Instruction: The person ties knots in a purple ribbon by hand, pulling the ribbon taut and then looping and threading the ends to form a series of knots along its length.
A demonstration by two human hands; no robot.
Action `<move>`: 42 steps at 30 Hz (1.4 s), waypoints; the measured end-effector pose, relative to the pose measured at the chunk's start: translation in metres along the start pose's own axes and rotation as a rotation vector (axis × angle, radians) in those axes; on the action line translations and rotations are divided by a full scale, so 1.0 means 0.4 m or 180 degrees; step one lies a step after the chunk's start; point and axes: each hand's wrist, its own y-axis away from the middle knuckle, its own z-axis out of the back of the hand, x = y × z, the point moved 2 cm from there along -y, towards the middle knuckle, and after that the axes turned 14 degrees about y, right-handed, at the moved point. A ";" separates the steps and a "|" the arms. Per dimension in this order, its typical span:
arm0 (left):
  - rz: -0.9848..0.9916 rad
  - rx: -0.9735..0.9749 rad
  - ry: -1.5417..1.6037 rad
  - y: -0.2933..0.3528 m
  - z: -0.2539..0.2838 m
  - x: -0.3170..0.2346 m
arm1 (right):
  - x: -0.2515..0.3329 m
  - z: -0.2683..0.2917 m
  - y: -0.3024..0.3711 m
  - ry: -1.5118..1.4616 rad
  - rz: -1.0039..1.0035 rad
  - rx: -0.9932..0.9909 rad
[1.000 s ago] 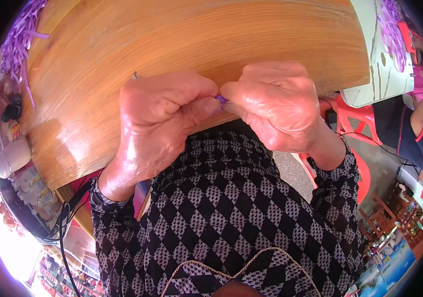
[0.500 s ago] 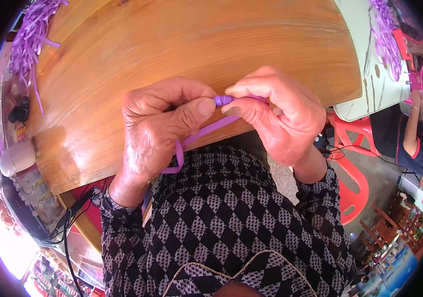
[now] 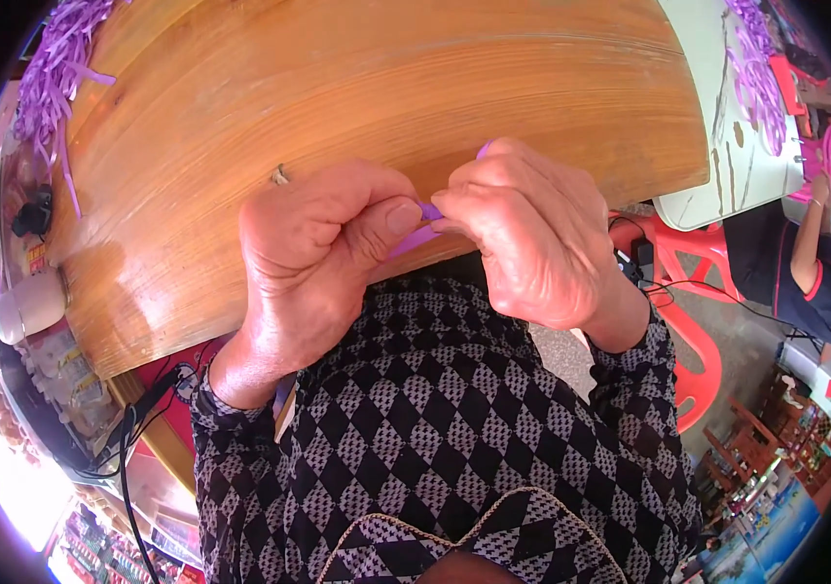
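Head view: purple strands [image 3: 51, 88] lie at the wooden tabletop's [image 3: 357, 88] left edge; the person's left hand [image 3: 308, 253], thumb against curled fingers, pinches a purple ribbon [image 3: 429, 211], which spans the small gap to the right hand [image 3: 537, 234], its fingers likewise closed on it.

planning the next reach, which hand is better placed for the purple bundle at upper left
Probably the left hand: it is nearer the purple bundle, with the right hand farther across. Both, though, are occupied with a purple strip.
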 end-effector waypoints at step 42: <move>-0.0194 0.0212 0.0195 -0.033 -0.067 -0.017 | -0.514 0.510 0.041 -0.0478 -0.3655 -0.0999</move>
